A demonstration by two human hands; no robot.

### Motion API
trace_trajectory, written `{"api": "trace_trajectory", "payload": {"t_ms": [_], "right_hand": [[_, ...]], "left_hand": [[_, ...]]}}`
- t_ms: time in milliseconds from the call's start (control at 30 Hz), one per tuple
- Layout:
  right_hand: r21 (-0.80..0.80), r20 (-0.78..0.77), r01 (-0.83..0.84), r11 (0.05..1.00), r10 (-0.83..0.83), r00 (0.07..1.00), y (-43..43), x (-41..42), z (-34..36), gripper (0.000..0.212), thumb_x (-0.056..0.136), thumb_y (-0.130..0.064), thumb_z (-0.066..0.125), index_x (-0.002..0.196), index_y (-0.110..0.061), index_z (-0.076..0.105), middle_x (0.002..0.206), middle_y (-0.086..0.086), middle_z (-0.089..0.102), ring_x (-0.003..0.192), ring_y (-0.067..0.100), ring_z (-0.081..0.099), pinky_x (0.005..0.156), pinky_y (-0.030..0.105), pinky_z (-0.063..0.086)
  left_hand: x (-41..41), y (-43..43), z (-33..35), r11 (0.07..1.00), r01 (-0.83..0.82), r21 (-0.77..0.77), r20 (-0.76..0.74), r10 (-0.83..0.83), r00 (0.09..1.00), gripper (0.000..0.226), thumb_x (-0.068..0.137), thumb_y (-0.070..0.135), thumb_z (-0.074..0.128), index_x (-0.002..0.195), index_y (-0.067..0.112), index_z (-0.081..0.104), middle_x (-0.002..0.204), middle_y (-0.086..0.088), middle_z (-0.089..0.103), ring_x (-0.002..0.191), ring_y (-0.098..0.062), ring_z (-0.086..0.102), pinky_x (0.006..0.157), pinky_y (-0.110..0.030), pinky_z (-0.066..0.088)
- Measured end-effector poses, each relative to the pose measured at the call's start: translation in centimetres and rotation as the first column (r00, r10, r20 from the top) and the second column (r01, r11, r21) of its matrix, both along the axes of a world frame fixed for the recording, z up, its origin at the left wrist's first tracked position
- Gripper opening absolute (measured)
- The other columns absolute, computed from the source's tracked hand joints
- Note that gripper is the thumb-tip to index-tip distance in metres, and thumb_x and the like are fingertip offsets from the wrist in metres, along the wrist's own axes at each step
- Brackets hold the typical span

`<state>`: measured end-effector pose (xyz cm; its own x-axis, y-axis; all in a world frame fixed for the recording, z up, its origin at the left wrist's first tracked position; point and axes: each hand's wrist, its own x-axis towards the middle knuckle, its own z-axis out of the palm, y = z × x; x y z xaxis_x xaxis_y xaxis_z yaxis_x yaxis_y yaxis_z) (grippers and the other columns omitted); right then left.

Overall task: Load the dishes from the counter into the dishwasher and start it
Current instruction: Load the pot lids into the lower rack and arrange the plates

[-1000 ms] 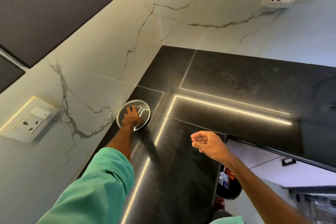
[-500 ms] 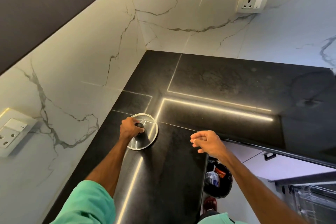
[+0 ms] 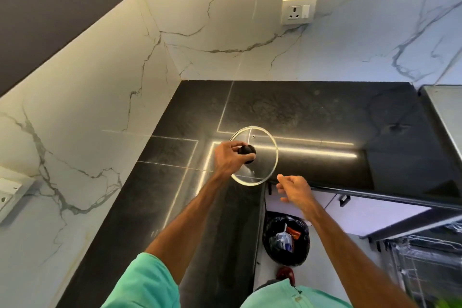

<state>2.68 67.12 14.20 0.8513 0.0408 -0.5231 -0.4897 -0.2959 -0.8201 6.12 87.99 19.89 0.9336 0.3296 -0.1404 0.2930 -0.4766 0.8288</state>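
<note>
A round glass pot lid (image 3: 265, 147) with a metal rim and a black knob hangs above the black counter (image 3: 312, 112), near its inner corner edge. My left hand (image 3: 228, 157) grips the lid's knob from the left. My right hand (image 3: 295, 189) hovers just right of and below the lid's rim, fingers loosely spread, holding nothing. The open dishwasher (image 3: 425, 257) shows its wire rack at the lower right.
Marble walls enclose the counter corner, with a socket (image 3: 298, 10) on the back wall and another (image 3: 10, 192) on the left wall. A black bin (image 3: 287, 240) with rubbish stands on the floor below the counter edge. White drawers sit under the counter.
My left hand has lifted the glass lid by its knob and carried it right, from near the left wall toward the counter's inner edge. My right hand opened slightly.
</note>
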Motion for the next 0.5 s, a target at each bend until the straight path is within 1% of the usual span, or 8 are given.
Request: {"api": "trace_trajectory", "payload": {"t_ms": [100, 167, 233, 300, 333, 367, 433, 500], "right_hand": [[0.173, -0.163, 0.162, 0.972, -0.133, 0.978, -1.8, -0.1, 1.2, 0.053, 0.103, -0.05, 0.044, 0.113, -0.001, 0.063, 0.099, 0.019, 0.073, 0.09, 0.03, 0.072, 0.075, 0.044, 0.062], [0.338, -0.315, 0.268, 0.902, -0.16, 0.935, -3.0, -0.1, 1.9, 0.071, 0.101, -0.06, 0.038, 0.117, 0.005, 0.058, 0.102, 0.027, 0.072, 0.091, 0.038, 0.073, 0.079, 0.047, 0.061], [0.548, -0.439, 0.342, 0.763, -0.086, 0.894, -4.2, -0.3, 2.4, 0.085, 0.098, -0.068, 0.036, 0.121, 0.012, 0.053, 0.11, 0.033, 0.069, 0.1, 0.043, 0.071, 0.091, 0.052, 0.057], [0.71, -0.452, 0.353, 0.61, 0.01, 0.892, -5.4, -0.5, 3.5, 0.088, 0.096, -0.068, 0.04, 0.125, 0.014, 0.048, 0.119, 0.036, 0.064, 0.112, 0.043, 0.066, 0.096, 0.05, 0.055], [0.748, -0.439, 0.35, 0.563, 0.024, 0.898, -5.9, -0.7, 4.1, 0.084, 0.096, -0.064, 0.046, 0.126, 0.015, 0.047, 0.122, 0.035, 0.063, 0.115, 0.042, 0.065, 0.095, 0.047, 0.056], [0.759, -0.419, 0.34, 0.555, 0.018, 0.908, -6.4, -0.8, 4.8, 0.076, 0.097, -0.055, 0.054, 0.126, 0.015, 0.048, 0.122, 0.033, 0.064, 0.114, 0.039, 0.066, 0.091, 0.043, 0.058], [0.737, -0.37, 0.312, 0.599, -0.029, 0.929, -7.3, -1.1, 5.4, 0.059, 0.09, -0.03, 0.069, 0.129, 0.012, 0.053, 0.115, 0.023, 0.07, 0.099, 0.028, 0.071, 0.077, 0.033, 0.063], [0.707, -0.319, 0.295, 0.642, -0.083, 0.944, -8.5, -1.6, 5.4, 0.056, 0.085, -0.013, 0.073, 0.132, 0.01, 0.055, 0.11, 0.017, 0.07, 0.089, 0.022, 0.071, 0.069, 0.03, 0.063]], "left_hand": [[0.2, -2.9, 1.3, 0.997, 0.018, -0.074, 0.074, -0.012, 0.997, 0.034, 0.061, 0.022, 0.094, 0.092, 0.023, 0.081, 0.078, 0.009, 0.076, 0.069, 0.011, 0.067, 0.062, -0.005, 0.047], [0.0, -4.2, 2.1, 0.987, 0.023, -0.156, 0.111, -0.005, 0.994, 0.04, 0.061, 0.022, 0.095, 0.098, 0.022, 0.08, 0.083, 0.007, 0.077, 0.075, 0.004, 0.071, 0.065, -0.011, 0.052], [-0.7, -5.2, 2.5, 0.959, 0.064, -0.275, 0.122, -0.031, 0.992, 0.045, 0.063, 0.022, 0.095, 0.104, 0.021, 0.078, 0.089, 0.002, 0.078, 0.081, -0.01, 0.075, 0.072, -0.022, 0.058], [-1.8, -6.0, 2.7, 0.897, 0.156, -0.415, 0.141, -0.106, 0.984, 0.047, 0.068, 0.015, 0.092, 0.111, 0.016, 0.074, 0.098, -0.006, 0.078, 0.088, -0.021, 0.075, 0.079, -0.032, 0.059], [-2.5, -6.5, 2.8, 0.858, 0.211, -0.468, 0.163, -0.15, 0.975, 0.047, 0.071, 0.011, 0.09, 0.114, 0.013, 0.072, 0.103, -0.01, 0.077, 0.093, -0.026, 0.074, 0.084, -0.035, 0.058], [-3.2, -7.0, 2.9, 0.818, 0.27, -0.508, 0.192, -0.198, 0.961, 0.047, 0.074, 0.006, 0.087, 0.117, 0.009, 0.069, 0.108, -0.013, 0.075, 0.098, -0.029, 0.073, 0.088, -0.038, 0.058], [-4.1, -7.8, 2.7, 0.732, 0.383, -0.563, 0.245, -0.295, 0.924, 0.045, 0.076, -0.004, 0.081, 0.117, 0.002, 0.063, 0.115, -0.017, 0.071, 0.104, -0.031, 0.069, 0.091, -0.04, 0.057], [-4.6, -8.5, 2.7, 0.666, 0.436, -0.605, 0.246, -0.365, 0.898, 0.046, 0.079, -0.01, 0.076, 0.12, 0.0, 0.058, 0.12, -0.017, 0.068, 0.108, -0.029, 0.067, 0.091, -0.041, 0.057]]}}
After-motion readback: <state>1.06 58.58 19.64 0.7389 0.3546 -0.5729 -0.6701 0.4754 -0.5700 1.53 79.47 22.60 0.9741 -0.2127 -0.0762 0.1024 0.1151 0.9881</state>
